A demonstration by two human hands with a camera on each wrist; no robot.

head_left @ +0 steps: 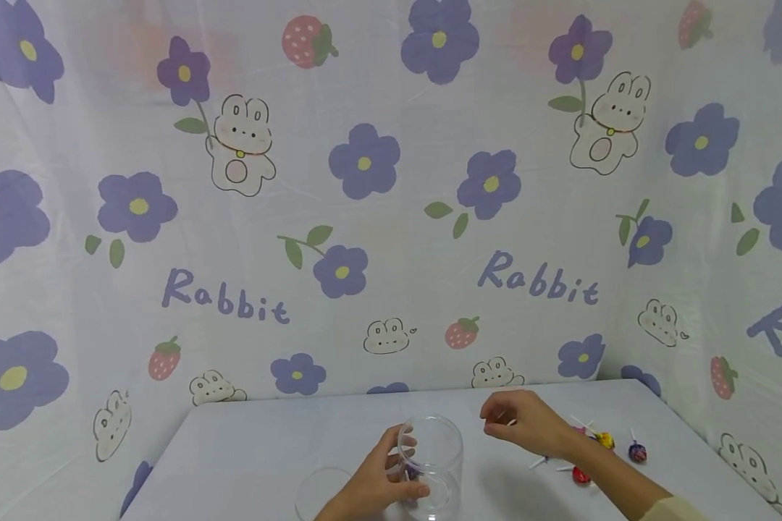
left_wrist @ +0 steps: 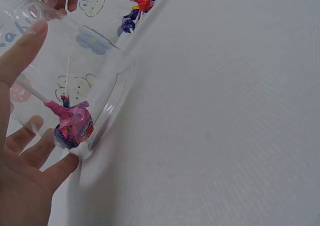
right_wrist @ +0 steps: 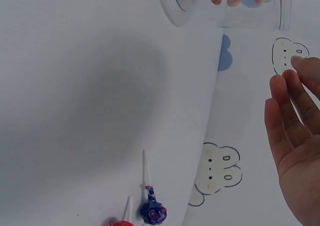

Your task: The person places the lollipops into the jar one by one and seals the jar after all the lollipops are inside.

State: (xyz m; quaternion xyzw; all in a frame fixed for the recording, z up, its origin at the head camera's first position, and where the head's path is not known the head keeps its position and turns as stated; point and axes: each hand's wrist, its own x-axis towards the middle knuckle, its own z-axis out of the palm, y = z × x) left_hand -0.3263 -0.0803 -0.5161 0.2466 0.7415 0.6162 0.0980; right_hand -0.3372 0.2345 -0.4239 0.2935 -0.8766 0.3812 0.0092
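Note:
A clear, round plastic jar [head_left: 448,463] stands on the table toward the front, its open mouth facing up. My left hand [head_left: 374,481] grips its side, with the thumb on the near wall and the fingers around the far-left wall. Inside, low in the jar, lie a pink-wrapped lollipop [left_wrist: 75,118] and a dark purple-blue lollipop [left_wrist: 64,137], sticks pointing up. Above the table, right of the jar's rim, my right hand [head_left: 528,423] hovers with loosely bent fingers. Its thumb is close to the index fingertip, and no object shows between them in the right wrist view.
Several wrapped lollipops lie at the right of the table, among them a yellow one [head_left: 604,439], a red one [head_left: 581,475] and a purple one [head_left: 637,453]. A clear round lid [head_left: 303,481] lies flat left of the jar. A printed curtain [head_left: 391,217] hangs behind the table.

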